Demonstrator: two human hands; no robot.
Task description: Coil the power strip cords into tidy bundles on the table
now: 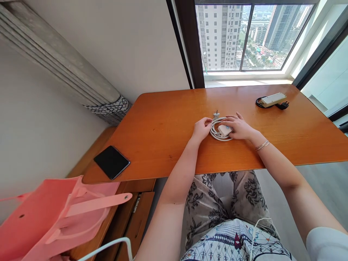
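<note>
A white power cord (216,135) lies wound in a loose coil on the desk, with a white block-shaped end (225,130) inside the loops. Its pronged white plug (216,114) sticks out past the far side of the coil. My left hand (202,129) pinches the coil's left edge between thumb and fingertips, close to the plug. Over the right side reaches my right hand (238,127), its fingers on the far loops and its thumb by the block's near right corner, with one finger lifted. The right palm hides part of the coil.
On the orange-brown wooden desk (163,127), a beige power strip with a black cord (273,99) lies at the back right. A black tablet (111,162) rests near the left front corner. A pink bin-like container (49,214) stands left of the desk, beside wooden drawers (140,217).
</note>
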